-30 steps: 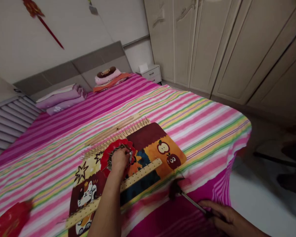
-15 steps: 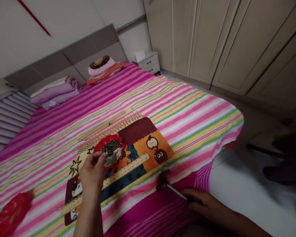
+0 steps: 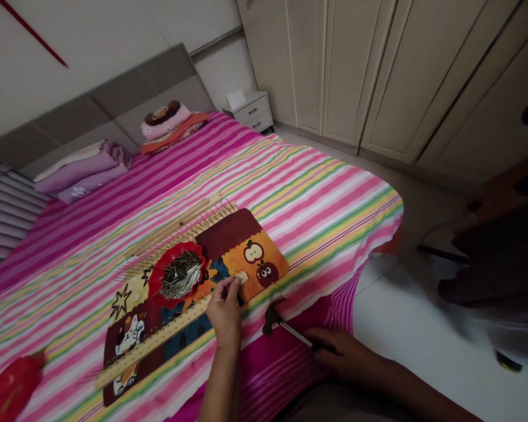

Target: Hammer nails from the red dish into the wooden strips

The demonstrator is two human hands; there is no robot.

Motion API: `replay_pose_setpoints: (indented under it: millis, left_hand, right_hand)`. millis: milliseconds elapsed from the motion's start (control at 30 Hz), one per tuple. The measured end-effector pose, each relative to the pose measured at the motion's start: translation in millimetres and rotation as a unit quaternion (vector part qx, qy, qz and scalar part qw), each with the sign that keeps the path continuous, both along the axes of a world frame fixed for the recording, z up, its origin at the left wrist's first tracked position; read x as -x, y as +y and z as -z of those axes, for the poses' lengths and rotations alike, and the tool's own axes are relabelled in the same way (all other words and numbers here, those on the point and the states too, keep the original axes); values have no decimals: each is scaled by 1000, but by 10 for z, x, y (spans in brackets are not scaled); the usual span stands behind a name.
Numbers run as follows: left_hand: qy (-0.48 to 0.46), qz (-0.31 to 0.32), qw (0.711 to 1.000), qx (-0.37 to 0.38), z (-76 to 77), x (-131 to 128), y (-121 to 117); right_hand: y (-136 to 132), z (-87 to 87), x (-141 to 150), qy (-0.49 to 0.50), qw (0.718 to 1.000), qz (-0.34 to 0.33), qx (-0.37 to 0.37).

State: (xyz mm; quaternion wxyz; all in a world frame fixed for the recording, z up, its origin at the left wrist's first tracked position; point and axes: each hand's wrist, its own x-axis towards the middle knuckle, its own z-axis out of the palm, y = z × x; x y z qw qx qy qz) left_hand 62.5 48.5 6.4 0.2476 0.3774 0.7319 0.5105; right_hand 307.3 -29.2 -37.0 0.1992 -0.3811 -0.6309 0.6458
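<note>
My left hand (image 3: 224,305) is over the right end of a narrow wooden strip (image 3: 158,340), thumb and fingers pinched together. Whatever is in the pinch is too small to make out. Dark dots run along this strip, and thin nails stick out near its left end. My right hand (image 3: 341,351) grips a hammer (image 3: 297,334) by its dark handle, with the head low at the bed's near edge. A red scalloped bowl (image 3: 158,275) full of loose metal nails (image 3: 182,275) rests on the patterned mat (image 3: 229,225), behind the strip.
Another strip bristling with nails (image 3: 220,214) lies behind the bowl, beside plain wooden pieces (image 3: 171,225). A red object (image 3: 11,387) is at the lower left on the striped bedspread (image 3: 334,199). Folded bedding (image 3: 88,170) sits near the headboard. Dark shapes (image 3: 488,234) stand at the right.
My left hand has moved right, from the nails in the bowl to the strip's right end. My right hand still holds the hammer. The whole view has shifted slightly.
</note>
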Motion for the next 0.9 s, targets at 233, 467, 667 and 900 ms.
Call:
replay_pose_setpoints:
  millis: [233, 467, 667, 900]
  left_hand:
    - [-1, -7, 1000, -11, 10, -67, 15]
    - [77, 12, 997, 18, 33, -68, -2]
    - [156, 41, 987, 24, 88, -33, -26]
    - [215, 85, 973, -28, 191, -14, -45]
  right_hand:
    - [-27, 0, -9, 5, 1000, 10, -5]
    - [-18, -20, 7, -9, 1000, 12, -22]
    - [-92, -182, 35, 44, 998, 48, 16]
    - [41, -703, 88, -48, 976, 160, -141]
